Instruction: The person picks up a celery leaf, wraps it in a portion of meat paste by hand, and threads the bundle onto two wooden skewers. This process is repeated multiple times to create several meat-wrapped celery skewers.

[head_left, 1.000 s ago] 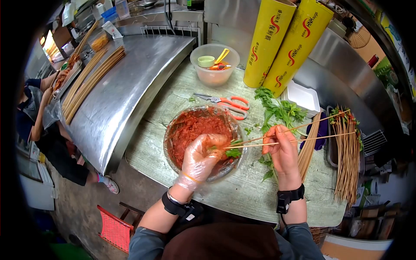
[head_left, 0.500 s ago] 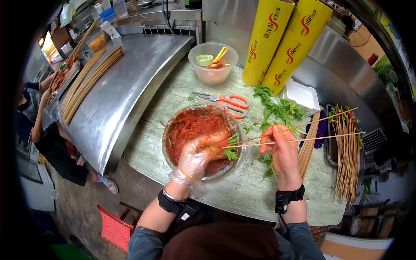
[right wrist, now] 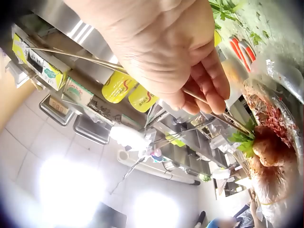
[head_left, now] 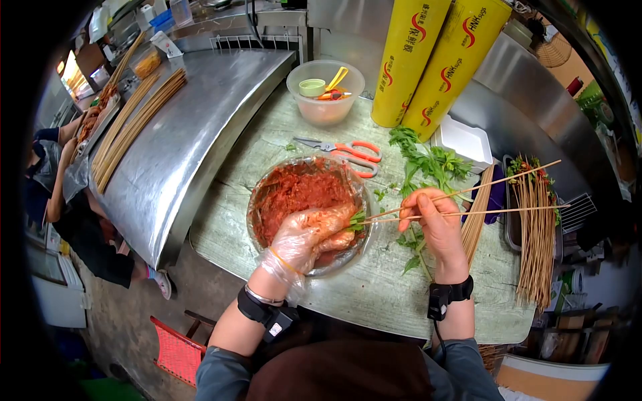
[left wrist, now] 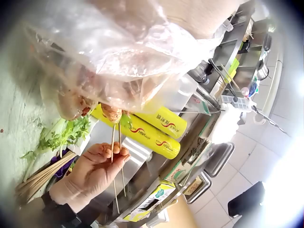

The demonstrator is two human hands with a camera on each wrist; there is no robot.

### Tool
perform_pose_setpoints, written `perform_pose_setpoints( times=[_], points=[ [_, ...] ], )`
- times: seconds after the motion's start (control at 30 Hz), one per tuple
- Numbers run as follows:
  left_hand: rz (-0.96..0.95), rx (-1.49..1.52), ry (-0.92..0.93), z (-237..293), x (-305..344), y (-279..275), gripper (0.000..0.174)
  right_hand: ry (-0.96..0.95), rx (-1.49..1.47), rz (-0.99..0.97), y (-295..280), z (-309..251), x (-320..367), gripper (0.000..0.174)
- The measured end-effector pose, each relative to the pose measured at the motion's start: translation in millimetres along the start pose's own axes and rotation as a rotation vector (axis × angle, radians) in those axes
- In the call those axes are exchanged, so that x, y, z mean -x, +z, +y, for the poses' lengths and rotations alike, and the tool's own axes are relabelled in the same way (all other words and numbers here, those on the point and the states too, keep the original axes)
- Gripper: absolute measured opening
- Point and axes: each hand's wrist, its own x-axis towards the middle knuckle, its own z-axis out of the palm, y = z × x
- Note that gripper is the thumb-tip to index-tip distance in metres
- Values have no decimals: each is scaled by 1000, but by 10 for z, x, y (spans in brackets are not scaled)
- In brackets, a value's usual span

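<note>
My left hand (head_left: 301, 237), in a clear plastic glove smeared red, is over a plastic-lined bowl (head_left: 250, 214) of red minced meat (head_left: 294, 190). Its fingers curl round the front ends of two bamboo skewers (head_left: 515, 212), where leafy green herb (head_left: 358, 221) sticks out; the glove hides what else is inside. My bare right hand (head_left: 438, 224) pinches the same skewers farther back, and their long ends point away to the right. In the right wrist view the herb (right wrist: 244, 141) shows beside the gloved fingers.
Orange-handled scissors (head_left: 358, 152), a plastic tub (head_left: 326, 110) and loose leafy stalks (head_left: 435, 164) lie beyond the bowl. Two yellow cling-film rolls (head_left: 411, 60) stand behind. Bare skewers (head_left: 476, 227) and a tray of loaded skewers (head_left: 531, 234) are at right. Another person's arms (head_left: 60, 167) work at far left.
The herb leaves that spread below the skewers are now gathered in against the gloved fingers. The skewers' far ends have shifted slightly right, and the right hand still holds them.
</note>
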Motion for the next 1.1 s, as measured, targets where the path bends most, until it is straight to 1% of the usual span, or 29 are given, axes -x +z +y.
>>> perform_pose_setpoints(
  times=[0.07, 0.23, 0.27, 0.33, 0.37, 0.4, 0.43, 0.5, 0.53, 0.63, 0.67, 0.77, 0.8, 0.9, 0.93, 1.03, 1.1],
  points=[
    [-5, 40, -23, 8, 4, -12, 30, -49, 47, -49, -20, 21, -7, 25],
    [15, 126, -4, 5, 14, -7, 27, -51, -47, 5, -39, -57, 22, 27],
    [13, 186, 34, 12, 8, 4, 28, -60, -68, 17, -60, -91, 29, 27],
    [10, 306, 115, 28, -5, 15, 28, -170, -108, 66, -32, -232, 69, 28],
    [15, 370, 118, 38, -13, -2, 28, -224, -129, 90, -3, -307, 96, 28],
    [20, 433, 119, 44, -25, -24, 29, -299, -70, 6, 48, -357, 120, 28],
    [23, 496, 119, 49, -32, -38, 30, -306, -2, -12, 137, -392, 161, 27],
    [28, 534, 200, 20, -31, 13, 32, -316, 137, -39, 332, -407, 259, 26],
    [29, 546, 228, 16, -29, 34, 31, -358, 180, -73, 365, -386, 277, 22],
    [30, 551, 289, -7, -23, 96, 31, -436, 365, -102, 450, -400, 323, 18],
    [31, 557, 295, -17, -20, 112, 31, -455, 385, -100, 480, -402, 338, 14],
    [22, 582, 307, -11, -5, 151, 31, -531, 461, -107, 537, -381, 364, 11],
    [15, 592, 309, -3, 0, 161, 31, -568, 522, -125, 539, -399, 362, 8],
    [-13, 565, 312, -15, 16, 118, 37, -697, 579, -146, 571, -347, 342, 7],
    [-4, 576, 305, -1, 34, 131, 39, -712, 594, -145, 581, -328, 341, 8],
    [50, 385, 395, -72, -4, 98, 36, -745, 653, -182, 585, -286, 316, 9],
    [99, 499, 347, -89, -23, 98, 33, -708, 652, -174, 604, -255, 319, 10]
  ],
)
